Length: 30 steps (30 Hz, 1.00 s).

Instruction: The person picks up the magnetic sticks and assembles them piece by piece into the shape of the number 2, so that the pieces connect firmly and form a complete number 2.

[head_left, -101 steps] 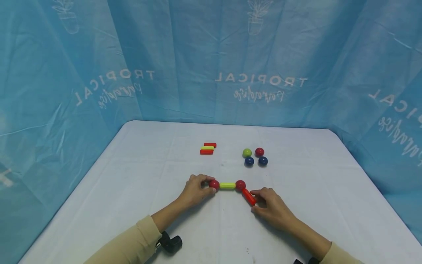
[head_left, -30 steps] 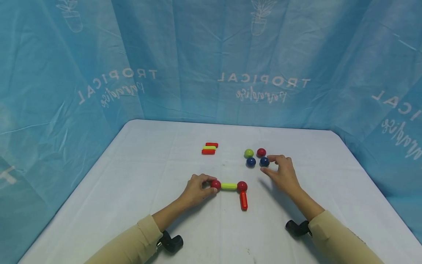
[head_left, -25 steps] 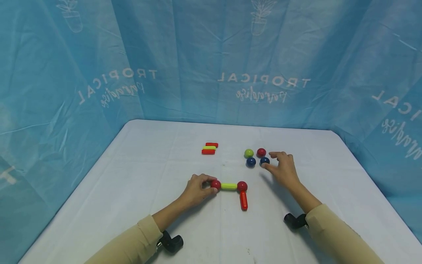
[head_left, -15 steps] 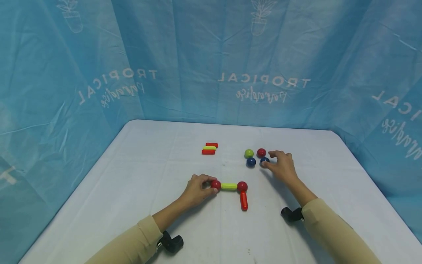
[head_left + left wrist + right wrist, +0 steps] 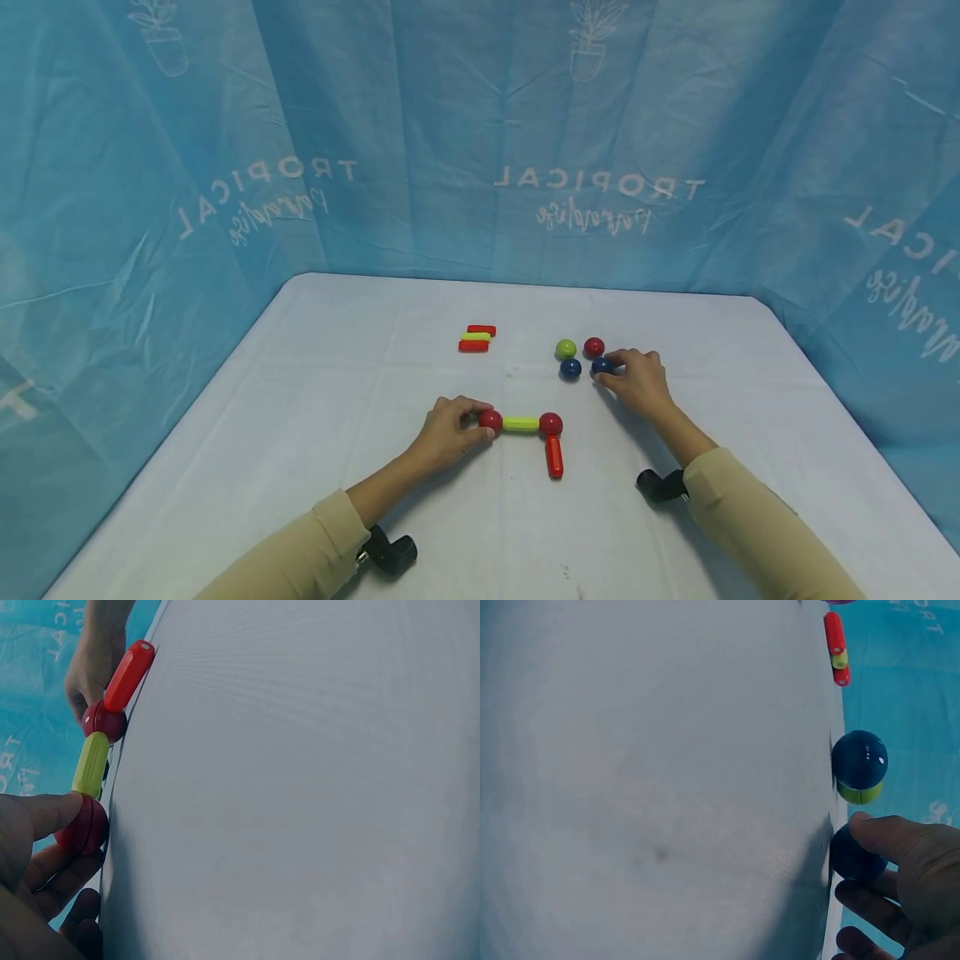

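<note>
My left hand (image 5: 444, 433) pinches a red ball (image 5: 491, 421) between thumb and fingers. A yellow-green rod (image 5: 521, 424) joins that ball to a second red ball (image 5: 551, 424), from which a red rod (image 5: 554, 457) points toward me. Farther back on the right, my right hand (image 5: 637, 382) has its thumb and fingers around a dark blue ball (image 5: 855, 855), which is on the table. Another dark blue ball (image 5: 570, 369) lies just left of it, with a green ball (image 5: 566, 349) and a red ball (image 5: 594, 347) behind.
Two red rods (image 5: 473, 347) and a yellow-green rod (image 5: 476, 337) lie in a stack of rows at the back middle of the white table (image 5: 360, 375). A blue printed curtain (image 5: 450, 225) hangs around the table's far and side edges.
My right hand let go of the red rod, which swung to point toward me, and moved back to the loose balls. Its fingers have now closed in on a blue ball. The left hand stayed.
</note>
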### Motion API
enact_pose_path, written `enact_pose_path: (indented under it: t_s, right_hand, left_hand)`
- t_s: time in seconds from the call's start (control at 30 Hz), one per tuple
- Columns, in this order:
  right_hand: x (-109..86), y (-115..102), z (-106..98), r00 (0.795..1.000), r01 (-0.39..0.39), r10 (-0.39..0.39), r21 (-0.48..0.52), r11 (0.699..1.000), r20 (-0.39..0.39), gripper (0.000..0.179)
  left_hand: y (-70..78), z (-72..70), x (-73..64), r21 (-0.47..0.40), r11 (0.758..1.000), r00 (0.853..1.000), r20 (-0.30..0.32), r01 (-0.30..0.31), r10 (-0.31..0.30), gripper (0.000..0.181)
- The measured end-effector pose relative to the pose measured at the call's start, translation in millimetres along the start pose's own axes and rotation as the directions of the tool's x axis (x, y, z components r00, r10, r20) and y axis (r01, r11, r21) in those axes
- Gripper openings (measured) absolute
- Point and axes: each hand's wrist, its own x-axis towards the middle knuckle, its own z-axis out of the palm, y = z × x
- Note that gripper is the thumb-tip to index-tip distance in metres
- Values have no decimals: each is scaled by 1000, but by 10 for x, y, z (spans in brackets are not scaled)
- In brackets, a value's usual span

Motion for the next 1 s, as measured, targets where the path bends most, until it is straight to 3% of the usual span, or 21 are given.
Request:
enact_pose_path:
  t_s: [0.3,0.73,1.0]
  right_hand:
    - [-192,-8,-53,999,53,-52,38,998,-12,46]
    - [-953,-88,-35,983,152,-163,124,981,87,41]
    - [-1289,-183,62,969,158,-189,189,969,160,40]
  left_hand:
    - [4,5,0,0,1000,1000,5,-9,9,35]
    - [2,1,-13,4,1000,1000,3,10,-10,35]
    - [7,1,-15,0,1000,1000,1,5,-5,34]
